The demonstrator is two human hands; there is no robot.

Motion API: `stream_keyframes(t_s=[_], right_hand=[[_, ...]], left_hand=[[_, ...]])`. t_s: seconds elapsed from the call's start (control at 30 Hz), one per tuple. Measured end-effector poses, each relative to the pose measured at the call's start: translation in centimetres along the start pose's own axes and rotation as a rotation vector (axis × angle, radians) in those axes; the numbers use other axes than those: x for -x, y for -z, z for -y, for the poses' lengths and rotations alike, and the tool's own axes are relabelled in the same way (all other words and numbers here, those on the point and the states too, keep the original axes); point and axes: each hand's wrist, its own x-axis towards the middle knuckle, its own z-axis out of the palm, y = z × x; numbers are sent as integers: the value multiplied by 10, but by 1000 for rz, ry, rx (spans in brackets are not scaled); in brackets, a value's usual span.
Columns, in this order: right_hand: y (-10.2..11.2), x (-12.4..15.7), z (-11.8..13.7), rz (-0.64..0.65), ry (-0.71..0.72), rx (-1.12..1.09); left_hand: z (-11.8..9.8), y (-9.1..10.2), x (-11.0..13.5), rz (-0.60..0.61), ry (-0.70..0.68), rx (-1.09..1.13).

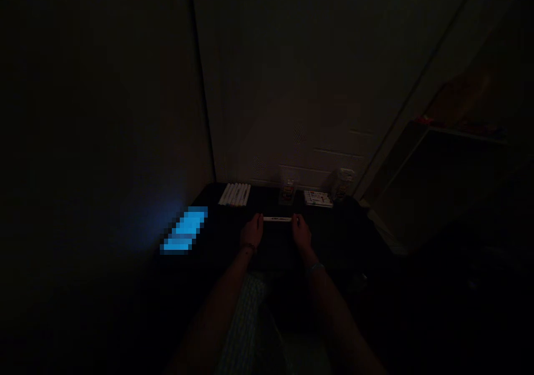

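A white marker (277, 219) with dark print is held level above the dark table (334, 236). My left hand (252, 232) is closed on its left end, and my right hand (301, 232) is closed on its right end. Beyond my left hand, several white markers (235, 195) lie side by side in a row. Past my right hand is a stack of white markers (318, 198). A clear plastic container (288, 190) with a dark label stands between the two groups. The room is very dim, so finger details are hard to see.
A glowing blue, pixelated screen (184, 230) lies at the table's left edge. Another clear container (343, 183) stands at the back right, near the wall (283, 85). Farther right is a shelf (463, 130) with reddish things on top.
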Motion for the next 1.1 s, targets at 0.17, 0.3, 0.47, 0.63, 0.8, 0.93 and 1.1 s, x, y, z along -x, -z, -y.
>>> stream_keyframes(t_s=[0.17, 0.3, 0.47, 0.63, 0.8, 0.93, 1.1], right_hand=[[0, 0, 0, 2, 2, 9], [2, 1, 2, 10, 5, -4], [0, 0, 2, -3, -7, -5], [-1, 0, 4, 18, -31, -32], [2, 2, 6, 35, -21, -43], [1, 2, 3, 43, -14, -32], [1, 2, 4, 46, -30, -9]], left_hand=[[1, -1, -1, 0, 11, 6], [0, -1, -1, -5, 8, 29], [3, -3, -2, -3, -5, 90], [9, -8, -6, -5, -30, 115], [5, -4, -4, 10, -2, 133], [2, -2, -2, 35, -8, 128], [0, 0, -1, 16, 17, 40]])
